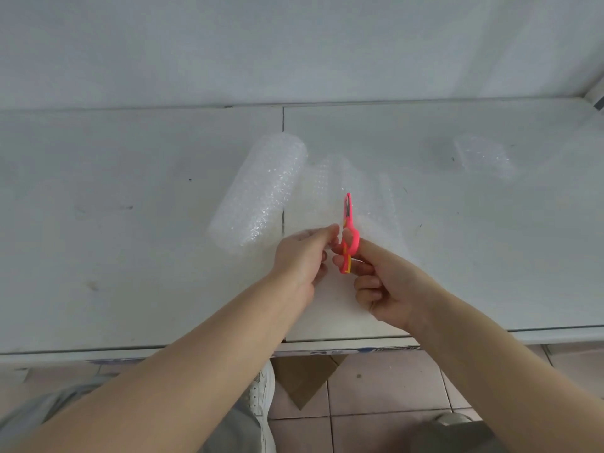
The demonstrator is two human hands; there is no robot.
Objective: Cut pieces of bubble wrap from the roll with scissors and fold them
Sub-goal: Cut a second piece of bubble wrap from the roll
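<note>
The right hand (382, 289) is gripping the pink scissors (348, 233), blades nearly closed over the unrolled sheet (353, 184), while the left hand (302, 256) is pinching the sheet's near edge taut. The cutting step is in progress, with the roll (261, 194) lying on the counter (130, 223) just left. Next, the blades likely need advancing away from the body, with tension maintained.

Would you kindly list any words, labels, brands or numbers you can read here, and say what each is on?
No text can be read.
Strip under the table edge: blue-and-white print, too blurred and cut off to read.
Pink scissors, bubble wrap roll, folded piece: no markings visible.
</note>
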